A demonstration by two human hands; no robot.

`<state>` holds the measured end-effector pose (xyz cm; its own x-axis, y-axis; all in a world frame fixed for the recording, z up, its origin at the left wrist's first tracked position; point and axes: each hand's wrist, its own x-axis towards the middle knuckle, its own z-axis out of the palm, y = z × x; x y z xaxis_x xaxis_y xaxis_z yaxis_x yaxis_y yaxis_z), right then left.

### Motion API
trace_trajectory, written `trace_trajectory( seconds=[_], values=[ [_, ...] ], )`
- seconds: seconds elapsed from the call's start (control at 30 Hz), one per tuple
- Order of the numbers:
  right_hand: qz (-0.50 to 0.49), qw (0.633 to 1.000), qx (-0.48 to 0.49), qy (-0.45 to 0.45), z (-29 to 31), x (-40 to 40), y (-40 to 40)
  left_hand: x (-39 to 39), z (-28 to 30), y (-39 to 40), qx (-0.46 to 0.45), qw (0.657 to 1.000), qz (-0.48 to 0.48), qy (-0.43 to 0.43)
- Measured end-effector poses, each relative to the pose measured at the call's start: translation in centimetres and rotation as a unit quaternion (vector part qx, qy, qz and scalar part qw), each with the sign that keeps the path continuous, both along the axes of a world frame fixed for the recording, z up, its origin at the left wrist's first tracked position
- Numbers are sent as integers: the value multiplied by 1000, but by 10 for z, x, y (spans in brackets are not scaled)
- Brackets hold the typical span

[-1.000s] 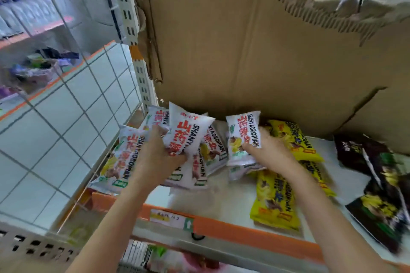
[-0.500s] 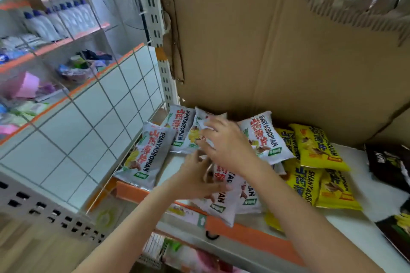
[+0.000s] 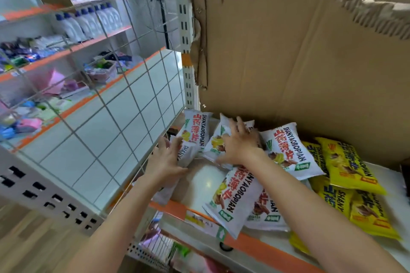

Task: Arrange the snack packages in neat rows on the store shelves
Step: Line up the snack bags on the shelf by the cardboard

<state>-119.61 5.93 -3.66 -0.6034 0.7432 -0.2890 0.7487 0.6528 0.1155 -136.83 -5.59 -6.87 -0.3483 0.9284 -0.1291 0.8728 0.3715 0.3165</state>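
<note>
Left hand: fingers curled round white pack, frame centre. Right hand: fingers spread wide, pressing second pack. Shelf beneath.

The white shelf has an orange front edge bearing a price label. White snack packages lie toward its left end, some along the back edge, two overhanging the front edge. Yellow snack packages lie overlapping to their right, one pile near the front edge.
</note>
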Motion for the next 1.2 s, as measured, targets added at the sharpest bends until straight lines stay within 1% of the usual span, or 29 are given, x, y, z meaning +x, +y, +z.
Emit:
trace_trajectory(
  seconds=[0.13, 0.23, 0.37, 0.47, 0.57, 0.6, 0.67, 0.7, 0.77, 0.8, 0.83, 0.87, 0.93, 0.97, 1.0, 1.07, 1.13, 1.2],
  values=[
    [84, 995, 37, -23, -17, -3, -7, 9, 1, -9, -30, 999, -32, -4],
    [65, 996, 59, 27, -21, -4, -8, 15, 4, 9, -26, 1000, 4, -16],
    [52, 988, 129, 74, -21, -3, -14, 21, 2, 49, 1, 997, 73, -9],
    [52, 985, 148, 77, -23, -3, -15, 22, 0, 71, -13, 998, 61, 9],
    [48, 974, 204, 90, -29, -5, -16, 15, 3, 87, -35, 999, 31, -26],
    [37, 970, 220, 103, -30, -6, -18, 11, 3, 90, -42, 998, 27, -32],
    [49, 958, 232, 164, -32, -7, -19, 5, 5, 94, -30, 999, 25, -30],
    [77, 954, 211, 197, -36, -6, -17, 3, 7, 95, 0, 999, 25, -32],
    [155, 952, 111, 240, -37, -5, -16, 7, 11, 93, 91, 995, 11, -43],
    [159, 953, 51, 254, -35, -5, -16, 11, 12, 91, 128, 991, -11, -40],
    [141, 953, 7, 267, -34, -3, -15, 15, 11, 88, 142, 988, -50, -25],
    [103, 957, -12, 273, -32, -1, -14, 18, 7, 85, 130, 987, -98, 4],
    [-29, 966, -20, 256, -29, 8, -9, 23, -6, 75, 48, 981, -171, 78],
    [-99, 964, -30, 244, -28, 13, -6, 23, -12, 71, -2, 978, -180, 106],
    [-141, 961, -35, 236, -26, 18, -3, 20, -16, 69, -40, 976, -178, 122],
    [-162, 961, -39, 220, -22, 24, 3, 15, -18, 67, -72, 973, -176, 129],
    [-166, 964, -49, 200, -18, 23, 11, 13, -17, 64, -71, 971, -184, 135],
    [-190, 949, -105, 229, -14, 19, 16, 14, -15, 60, -53, 973, -184, 128]
  ],
)
